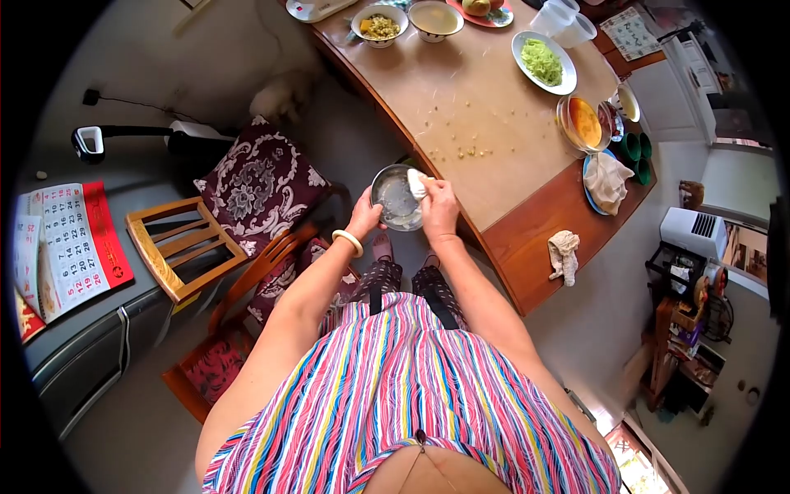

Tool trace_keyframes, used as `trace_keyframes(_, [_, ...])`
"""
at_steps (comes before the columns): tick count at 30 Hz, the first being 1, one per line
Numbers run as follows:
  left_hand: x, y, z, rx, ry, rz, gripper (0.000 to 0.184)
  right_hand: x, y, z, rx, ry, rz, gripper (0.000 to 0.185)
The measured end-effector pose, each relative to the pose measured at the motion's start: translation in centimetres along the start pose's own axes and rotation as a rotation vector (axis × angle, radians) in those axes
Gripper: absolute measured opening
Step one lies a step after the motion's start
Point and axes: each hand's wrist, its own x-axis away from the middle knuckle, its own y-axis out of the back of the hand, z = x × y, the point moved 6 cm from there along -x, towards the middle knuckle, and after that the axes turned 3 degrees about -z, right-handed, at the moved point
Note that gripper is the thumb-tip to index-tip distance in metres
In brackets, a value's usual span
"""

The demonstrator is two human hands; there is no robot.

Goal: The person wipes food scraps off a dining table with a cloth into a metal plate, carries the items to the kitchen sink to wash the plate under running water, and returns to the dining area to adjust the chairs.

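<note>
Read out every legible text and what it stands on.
Date rows on the white, red-edged paper calendar:
"11 18 25"
"10 17 24 31"
"9 16 23 30"
"8 15 22 29"
"7 14 21 28"
"6 13 20 27"
"5 12 19 26"
The calendar's finer print: too small.
White printed paper sheet, upper right: too blurred.
Nothing else reads clearly.

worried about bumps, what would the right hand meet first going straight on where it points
Likely the metal bowl, at its far rim, past the white lump the right hand holds; depth is unclear.
</note>
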Motion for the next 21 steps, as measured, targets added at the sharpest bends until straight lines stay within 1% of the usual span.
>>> trace_keyframes(2, [0.1, 0.3, -0.5, 0.008, -0.001, 0.001, 0.055, -2.4, 2.2, -1.6, -0.08, -0.064, -0.015, 0.023])
trace_keyframes(4, [0.0, 0.7, -0.7, 0.001, -0.013, -0.01, 0.055, -6.5, 6.0, -5.4, -0.134, -0.096, -0.121, 0.029])
trace_keyframes(6, [-0.2, 0.9, -1.0, -0.017, 0.006, 0.004, 0.053, -11.0, 11.7, -8.6, -0.052, -0.09, -0.22, 0.029])
trace_keyframes(8, [-0.1, 1.1, -1.7, -0.042, 0.055, 0.015, 0.054, -14.5, 15.8, -14.0, 0.097, -0.082, -0.249, 0.032])
trace_keyframes(10, [-0.3, 1.4, -1.6, -0.017, 0.037, 0.002, 0.054, -16.5, 17.9, -18.4, 0.374, -0.027, -0.278, 0.035])
trace_keyframes(11, [-0.5, 1.4, -1.6, -0.021, 0.036, 0.002, 0.053, -17.1, 18.2, -21.0, 0.388, -0.102, -0.316, 0.039])
trace_keyframes(12, [-0.6, 1.6, -1.8, -0.024, 0.037, 0.001, 0.053, -17.5, 18.0, -21.5, 0.421, -0.203, -0.296, 0.039])
trace_keyframes(14, [-0.7, 1.8, -2.2, -0.036, 0.03, 0.001, 0.053, -17.2, 15.7, -21.1, 0.423, -0.267, -0.315, 0.039])
trace_keyframes(17, [-0.5, 1.7, -2.8, -0.056, 0.012, -0.001, 0.053, -16.1, 11.8, -17.1, 0.343, -0.15, -0.202, 0.037])
trace_keyframes(20, [-0.4, 1.7, -3.6, -0.065, 0.026, 0.028, 0.052, -13.9, 9.1, -14.1, 0.262, -0.066, -0.162, 0.035])
trace_keyframes(21, [-0.5, 1.7, -3.5, -0.055, -0.001, 0.016, 0.052, -13.3, 8.6, -13.0, 0.245, -0.045, -0.149, 0.035])
